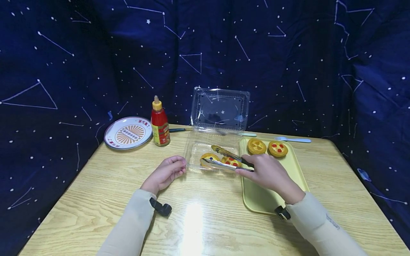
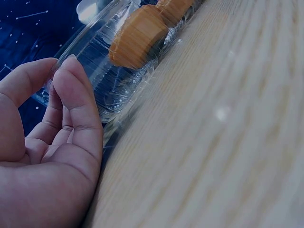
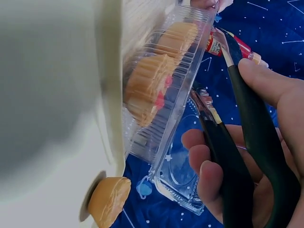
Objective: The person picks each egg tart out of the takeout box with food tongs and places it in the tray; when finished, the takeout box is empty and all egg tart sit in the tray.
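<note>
My right hand grips the tongs by their black handles. The tongs' arms stand apart over a clear plastic box, with no tart between the tips. Inside the box lie two tarts, a tart with a dark blue dot and a red-dotted tart, side by side. My left hand is at the box's left side; thumb and index finger pinch its rim in the left wrist view. The box's lid stands raised at the back.
A yellow tray lies to the right, bearing a tart with a star-like top and another red-dotted tart. Behind it is a light blue fork. A red sauce bottle and a round plate stand at the back left.
</note>
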The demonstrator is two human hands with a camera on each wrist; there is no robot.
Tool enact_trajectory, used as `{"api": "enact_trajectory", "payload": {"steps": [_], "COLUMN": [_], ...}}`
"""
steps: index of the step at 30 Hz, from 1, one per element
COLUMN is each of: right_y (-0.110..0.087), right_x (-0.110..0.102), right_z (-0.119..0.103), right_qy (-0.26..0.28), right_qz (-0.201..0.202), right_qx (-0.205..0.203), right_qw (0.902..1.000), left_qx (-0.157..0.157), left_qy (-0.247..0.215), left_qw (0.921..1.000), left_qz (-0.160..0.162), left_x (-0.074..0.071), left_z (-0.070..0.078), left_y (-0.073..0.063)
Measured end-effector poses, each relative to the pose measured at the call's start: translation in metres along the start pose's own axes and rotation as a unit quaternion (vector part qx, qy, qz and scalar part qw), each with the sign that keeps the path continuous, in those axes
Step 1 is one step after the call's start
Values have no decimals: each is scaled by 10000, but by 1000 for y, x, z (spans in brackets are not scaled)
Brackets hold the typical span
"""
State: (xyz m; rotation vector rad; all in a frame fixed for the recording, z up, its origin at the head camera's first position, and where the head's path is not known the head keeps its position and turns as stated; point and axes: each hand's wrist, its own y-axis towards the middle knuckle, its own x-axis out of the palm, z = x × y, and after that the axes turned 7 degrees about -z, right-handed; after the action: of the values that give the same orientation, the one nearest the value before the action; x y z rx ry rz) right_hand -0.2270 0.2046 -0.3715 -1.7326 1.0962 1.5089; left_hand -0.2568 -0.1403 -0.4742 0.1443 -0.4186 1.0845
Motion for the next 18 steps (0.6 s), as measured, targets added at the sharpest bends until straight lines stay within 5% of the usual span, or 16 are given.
{"api": "enact_trajectory", "payload": {"steps": [18], "right_y": [13], "right_x": [4], "right_z": [-4], "right_qy": [-229], "right_qz": [5], "right_qx": [204], "right_qw": [9995], "left_qx": [19], "left_qy": [-58], "left_qw": [10000], "left_qz": [-35], "left_x": [-1], "left_z": [0], "left_y": [1]}}
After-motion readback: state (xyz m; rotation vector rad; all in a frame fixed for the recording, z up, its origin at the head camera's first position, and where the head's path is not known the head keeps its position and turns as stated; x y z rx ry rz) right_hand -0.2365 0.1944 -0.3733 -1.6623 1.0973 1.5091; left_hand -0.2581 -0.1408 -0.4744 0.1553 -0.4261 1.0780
